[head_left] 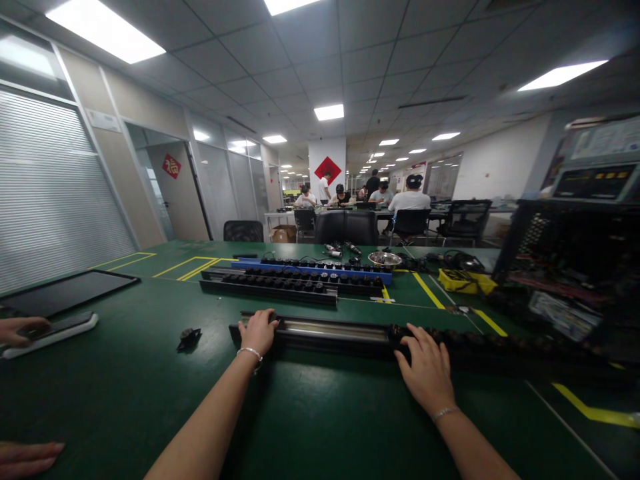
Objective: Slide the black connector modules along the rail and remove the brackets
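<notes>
A long black rail (333, 331) with a shiny metallic channel lies across the table in front of me. My left hand (260, 332) is closed over its left end, thumb and fingers bent around the edge. Farther right, my right hand (427, 368) grips the rail from the front, its fingertips by a black part (397, 332) in the channel. More small dark parts (465, 339) line the rail's right stretch, dim and hard to make out. A loose black part (189, 340) sits on the table left of my left hand.
Behind the rail are black racks (270, 288) and a blue rack (365, 273) with round black parts. A metal bowl (385, 259), yellow tray (463, 283) and opened electronics case (575, 267) stand rightward. Another person's hand (20, 331) touches a phone-like device (63, 333) at left.
</notes>
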Available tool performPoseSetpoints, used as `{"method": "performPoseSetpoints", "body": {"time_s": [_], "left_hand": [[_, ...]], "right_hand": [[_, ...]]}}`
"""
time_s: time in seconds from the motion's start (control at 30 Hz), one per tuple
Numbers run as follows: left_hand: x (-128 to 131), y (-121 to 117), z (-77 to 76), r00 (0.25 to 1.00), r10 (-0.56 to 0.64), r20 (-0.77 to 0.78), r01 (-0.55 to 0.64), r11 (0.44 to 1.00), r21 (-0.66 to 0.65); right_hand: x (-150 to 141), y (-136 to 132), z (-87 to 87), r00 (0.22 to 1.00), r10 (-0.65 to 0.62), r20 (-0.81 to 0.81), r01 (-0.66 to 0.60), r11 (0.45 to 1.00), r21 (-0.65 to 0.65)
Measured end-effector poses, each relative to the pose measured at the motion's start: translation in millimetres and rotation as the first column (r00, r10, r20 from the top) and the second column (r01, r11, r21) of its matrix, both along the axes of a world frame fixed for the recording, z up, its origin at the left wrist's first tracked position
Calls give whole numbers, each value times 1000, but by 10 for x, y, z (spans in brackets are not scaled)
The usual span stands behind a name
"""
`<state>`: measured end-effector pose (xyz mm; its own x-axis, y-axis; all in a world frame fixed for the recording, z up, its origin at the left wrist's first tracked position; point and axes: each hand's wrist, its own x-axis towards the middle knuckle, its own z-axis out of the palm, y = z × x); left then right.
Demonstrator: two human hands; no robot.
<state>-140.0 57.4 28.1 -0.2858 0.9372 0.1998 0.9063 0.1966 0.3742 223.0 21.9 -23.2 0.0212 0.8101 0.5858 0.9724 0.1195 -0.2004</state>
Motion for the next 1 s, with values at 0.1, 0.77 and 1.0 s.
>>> {"method": "performPoseSetpoints", "body": {"time_s": [0.1,0.77,1.0], "left_hand": [[-27,-1,-2,1000,2,1,-2,1000,-1],[-270,27,-36,999,54,-2,-54,998,-14],[-365,29,-35,997,75,-30,-75,997,-2]], "right_hand": [[-2,-3,1,1000,1,4,-1,1000,6],[-20,-31,38,1000,6,-3,-6,1000,0],[-16,-36,49,1000,7,-17,-7,1000,-20]]}}
